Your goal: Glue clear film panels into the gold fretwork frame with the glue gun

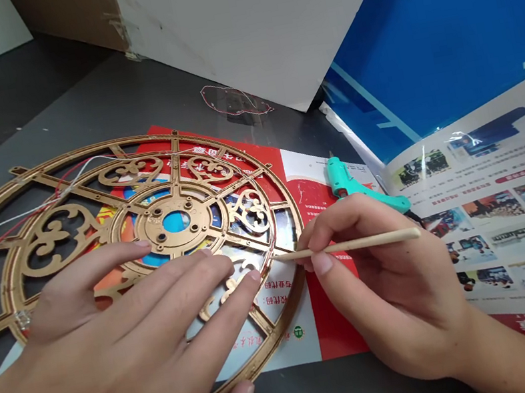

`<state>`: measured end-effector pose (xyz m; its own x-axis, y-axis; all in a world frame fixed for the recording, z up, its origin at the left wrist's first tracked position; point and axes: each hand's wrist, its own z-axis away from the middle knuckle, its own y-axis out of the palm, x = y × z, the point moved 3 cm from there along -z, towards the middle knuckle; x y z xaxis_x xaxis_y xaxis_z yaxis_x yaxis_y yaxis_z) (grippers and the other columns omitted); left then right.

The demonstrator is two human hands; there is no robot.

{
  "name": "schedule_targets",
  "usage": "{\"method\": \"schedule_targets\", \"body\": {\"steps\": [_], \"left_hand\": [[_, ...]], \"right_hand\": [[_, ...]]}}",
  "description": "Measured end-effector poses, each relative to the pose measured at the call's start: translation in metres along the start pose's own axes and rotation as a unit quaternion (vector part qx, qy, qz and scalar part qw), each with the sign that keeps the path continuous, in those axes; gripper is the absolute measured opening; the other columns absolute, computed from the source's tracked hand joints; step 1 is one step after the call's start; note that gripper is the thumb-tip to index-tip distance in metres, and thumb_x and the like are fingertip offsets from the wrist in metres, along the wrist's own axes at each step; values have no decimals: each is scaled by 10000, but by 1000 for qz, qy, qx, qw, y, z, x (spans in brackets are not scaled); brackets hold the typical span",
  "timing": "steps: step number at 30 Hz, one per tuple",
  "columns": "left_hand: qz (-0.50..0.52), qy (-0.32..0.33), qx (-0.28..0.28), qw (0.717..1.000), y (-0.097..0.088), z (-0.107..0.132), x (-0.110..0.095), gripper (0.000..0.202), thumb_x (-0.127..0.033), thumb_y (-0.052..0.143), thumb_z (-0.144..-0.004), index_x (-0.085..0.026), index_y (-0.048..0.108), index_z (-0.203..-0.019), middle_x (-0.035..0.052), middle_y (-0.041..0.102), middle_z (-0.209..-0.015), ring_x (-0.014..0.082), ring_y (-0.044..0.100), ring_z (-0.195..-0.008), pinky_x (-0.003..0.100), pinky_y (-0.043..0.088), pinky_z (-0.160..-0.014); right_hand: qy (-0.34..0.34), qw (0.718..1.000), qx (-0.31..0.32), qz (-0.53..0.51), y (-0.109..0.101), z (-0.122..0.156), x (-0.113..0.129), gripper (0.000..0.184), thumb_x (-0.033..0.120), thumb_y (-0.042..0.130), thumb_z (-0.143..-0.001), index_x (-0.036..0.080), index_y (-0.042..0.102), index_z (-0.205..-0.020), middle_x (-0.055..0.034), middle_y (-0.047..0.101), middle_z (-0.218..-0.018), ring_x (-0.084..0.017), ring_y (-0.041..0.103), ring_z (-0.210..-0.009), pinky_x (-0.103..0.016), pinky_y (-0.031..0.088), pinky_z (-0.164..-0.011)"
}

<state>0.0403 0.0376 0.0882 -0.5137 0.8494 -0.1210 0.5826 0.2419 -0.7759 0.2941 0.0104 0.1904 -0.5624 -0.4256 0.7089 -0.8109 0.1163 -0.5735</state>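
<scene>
A round, gold-coloured openwork wheel frame (172, 202) with scrollwork and a hub lies flat on a red-and-white leaflet (334, 299). My left hand (126, 315) rests spread over its lower part, fingertips on the scrollwork and thumb below the rim. My right hand (383, 277) pinches a thin wooden stick (347, 245), whose tip touches the frame's right rim. Just above that hand lies a teal hot glue gun (356, 183). White and red wires (31, 210) cross the frame's left side.
A large white box (231, 19) stands at the back, with a blue board (430, 24) to its right. An open printed brochure (505, 248) lies at the right. A scrap of clear plastic with pink outline (235, 101) lies on the dark tabletop (73, 101).
</scene>
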Motion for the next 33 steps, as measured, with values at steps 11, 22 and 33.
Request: {"method": "schedule_targets", "body": {"steps": [11,22,33], "left_hand": [[-33,48,-5,998,-8,-14,2,559,-442,606,-931,-431,736,-1474,-20,833,-1504,351,720,-1397,568,527,-1308],[-12,22,11,1000,-10,-18,5,661,-567,637,-928,-536,753,-1578,-30,859,-1453,374,819,-1216,664,408,-1470],[1,0,-7,1000,-1,-2,6,840,-555,705,-864,-540,749,-1703,-19,853,-1489,424,800,-1405,679,490,-1520]], "right_hand": [[-13,999,6,-48,2,0,-2,334,-2,705,-1023,312,592,-1031,78,743,-790,-128,704,-599,-256,593,-572],[-26,999,13,-34,2,-3,-5,300,18,702,-1069,301,603,-1069,66,734,-852,-132,719,-672,-267,595,-624],[-26,999,-2,-27,0,-1,-2,322,6,667,-1037,311,564,-1043,80,704,-843,-117,680,-664,-251,571,-622]]}}
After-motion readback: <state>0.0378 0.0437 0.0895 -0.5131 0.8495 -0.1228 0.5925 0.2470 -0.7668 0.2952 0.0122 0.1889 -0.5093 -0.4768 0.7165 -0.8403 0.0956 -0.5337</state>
